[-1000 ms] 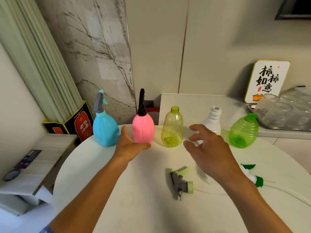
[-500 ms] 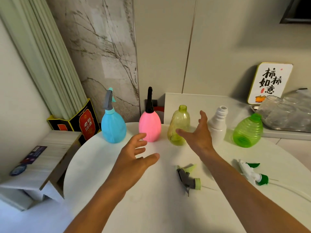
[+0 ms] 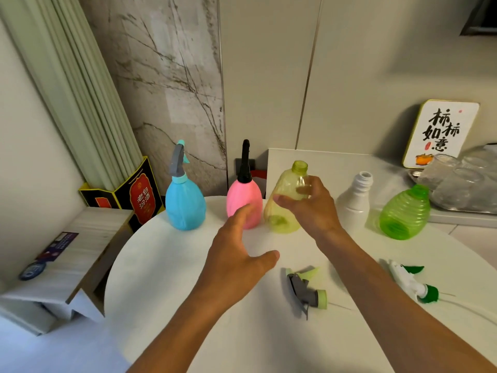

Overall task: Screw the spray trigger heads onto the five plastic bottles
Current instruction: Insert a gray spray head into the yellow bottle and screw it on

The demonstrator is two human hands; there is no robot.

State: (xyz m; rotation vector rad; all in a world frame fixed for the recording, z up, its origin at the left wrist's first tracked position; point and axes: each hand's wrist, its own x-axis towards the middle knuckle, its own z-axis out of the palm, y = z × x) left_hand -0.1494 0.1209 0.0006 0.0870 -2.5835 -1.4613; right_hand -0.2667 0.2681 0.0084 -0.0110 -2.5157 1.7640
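Several bottles stand in a row at the far side of the round white table (image 3: 166,265). The blue bottle (image 3: 185,205) and the pink bottle (image 3: 243,203) carry trigger heads. My right hand (image 3: 312,208) grips the open-necked yellow bottle (image 3: 285,195) around its middle. The white bottle (image 3: 353,200) and the green ribbed bottle (image 3: 404,214) have no heads. My left hand (image 3: 236,262) hovers open over the table in front of the pink bottle. A grey and light-green trigger head (image 3: 306,290) lies near the middle. A white and green trigger head (image 3: 411,281) lies to the right.
A counter at the back right holds a tray of clear glasses (image 3: 465,181) and a sign with black characters (image 3: 441,133). A black and red box (image 3: 134,195) stands left of the blue bottle. A low white shelf (image 3: 67,254) sits beside the table's left edge.
My right hand reached forward and closed around the yellow bottle. My left hand drew back from the pink bottle and now hovers over the table.
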